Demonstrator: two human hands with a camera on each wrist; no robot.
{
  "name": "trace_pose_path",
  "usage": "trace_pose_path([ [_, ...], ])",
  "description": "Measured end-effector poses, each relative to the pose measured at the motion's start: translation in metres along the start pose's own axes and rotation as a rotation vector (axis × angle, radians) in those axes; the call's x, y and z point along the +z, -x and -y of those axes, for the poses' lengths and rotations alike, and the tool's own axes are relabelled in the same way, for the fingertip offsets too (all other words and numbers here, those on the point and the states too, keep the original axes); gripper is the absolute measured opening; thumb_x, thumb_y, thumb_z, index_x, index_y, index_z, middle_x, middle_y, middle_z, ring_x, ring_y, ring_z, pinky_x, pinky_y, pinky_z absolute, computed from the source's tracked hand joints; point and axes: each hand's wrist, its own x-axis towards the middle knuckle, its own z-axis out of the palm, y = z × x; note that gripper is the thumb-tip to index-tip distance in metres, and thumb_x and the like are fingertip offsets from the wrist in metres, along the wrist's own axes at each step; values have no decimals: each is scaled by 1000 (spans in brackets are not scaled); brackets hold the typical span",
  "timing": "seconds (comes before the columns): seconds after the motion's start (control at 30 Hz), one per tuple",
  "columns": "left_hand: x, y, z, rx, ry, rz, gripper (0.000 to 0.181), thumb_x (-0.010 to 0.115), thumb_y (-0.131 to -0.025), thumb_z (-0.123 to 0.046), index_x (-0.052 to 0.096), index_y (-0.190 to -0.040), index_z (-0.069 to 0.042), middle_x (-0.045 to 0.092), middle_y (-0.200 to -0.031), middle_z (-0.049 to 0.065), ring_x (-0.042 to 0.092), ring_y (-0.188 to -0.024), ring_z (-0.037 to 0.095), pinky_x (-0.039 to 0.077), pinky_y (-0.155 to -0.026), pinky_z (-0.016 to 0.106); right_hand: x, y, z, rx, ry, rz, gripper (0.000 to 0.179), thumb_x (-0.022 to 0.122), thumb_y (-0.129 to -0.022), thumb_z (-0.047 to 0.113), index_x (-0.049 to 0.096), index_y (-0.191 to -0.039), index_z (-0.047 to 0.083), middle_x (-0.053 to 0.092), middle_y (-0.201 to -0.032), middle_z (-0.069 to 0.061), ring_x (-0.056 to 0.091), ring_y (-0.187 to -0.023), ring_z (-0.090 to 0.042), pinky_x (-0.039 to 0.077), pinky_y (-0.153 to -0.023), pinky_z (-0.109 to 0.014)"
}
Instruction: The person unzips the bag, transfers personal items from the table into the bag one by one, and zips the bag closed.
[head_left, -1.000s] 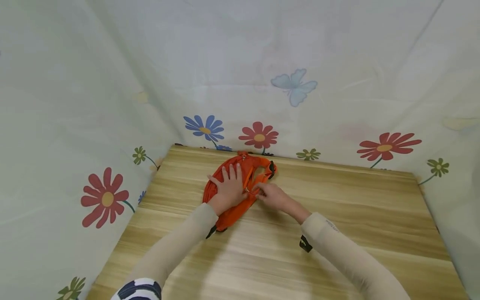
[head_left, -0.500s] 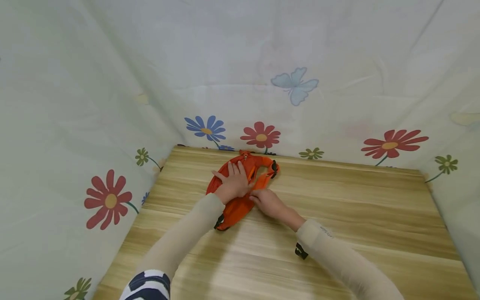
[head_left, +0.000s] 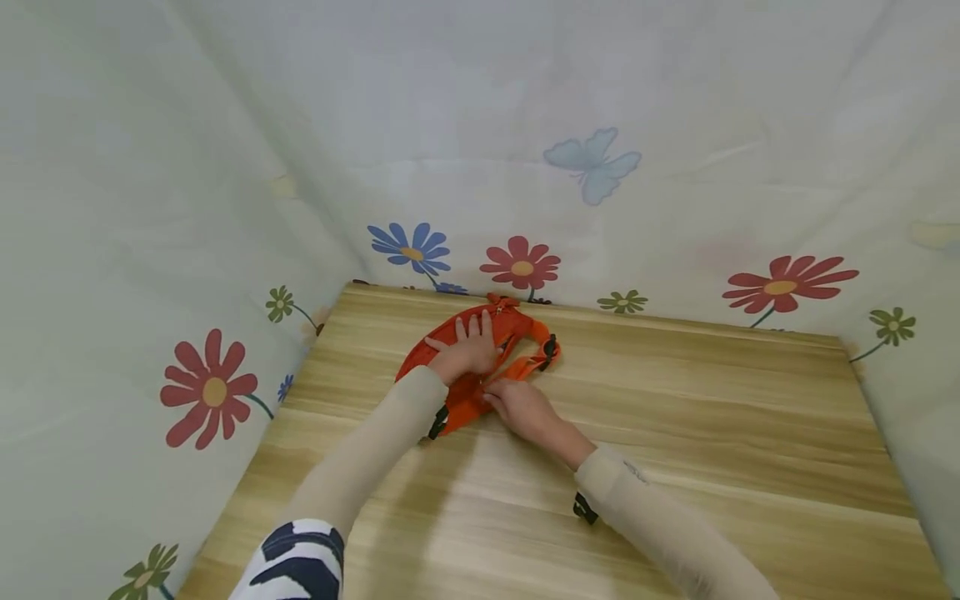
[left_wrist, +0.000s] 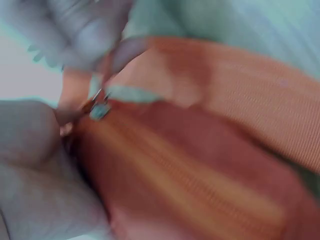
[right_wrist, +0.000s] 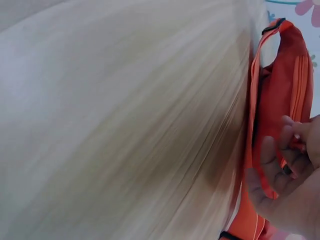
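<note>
An orange-red waist bag lies on the wooden table near its back edge. My left hand rests on top of it, fingers straight and spread. At the bag's near side, my right hand pinches the cord of the zipper pull; the left wrist view has the metal slider at one end of the bag's orange zipper. That zipper runs away closed from the slider. The orange strap loops alongside the bag. In the right wrist view, my right hand's fingers are bent beside the bag.
A black strap adjuster sits on the loop at the right. Another black buckle shows by the left sleeve, and a black clip lies partly under the right sleeve. A flower-printed curtain rises behind the table.
My right hand has moved a little left and toward me along the bag, still pinching at the zipper pull. The bag has shifted slightly under my left hand, which stays on it.
</note>
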Motion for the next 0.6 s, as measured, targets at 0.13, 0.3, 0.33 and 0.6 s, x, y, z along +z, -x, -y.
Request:
trace_pose_path([
  [0.13,-11,3,10,22,-22,110,94,55,-102,-47,-9,-164,-17,-3,-171,9,-7,-156,37,4,-104,86,3,6,-4,29,-26,43,20,58,-104,16,75,-111,7,75,-105,-6,71,-97,-22,57,-84,-40],
  [0.3,-23,-1,17,144,-65,172,103,63,-98,-39,-9,-162,-5,-2,-169,20,-3,-154,45,8,-112,78,1,7,-5,49,-47,21,23,57,-105,17,74,-115,5,74,-111,-8,70,-103,-24,57,-88,-41],
  [0.33,-25,-2,18,175,-86,173,102,63,-98,-38,-8,-162,-1,-1,-169,23,-1,-154,46,9,-116,73,0,7,-5,51,-47,15,24,58,-105,17,75,-116,5,74,-112,-8,70,-104,-24,56,-89,-42],
  [0.6,-27,0,15,120,-86,206,105,64,-97,-40,-12,-163,-12,-9,-171,12,-8,-155,40,10,-104,86,-4,7,-3,39,-45,8,26,57,-105,15,74,-118,1,74,-112,-11,70,-105,-25,56,-90,-42],
])
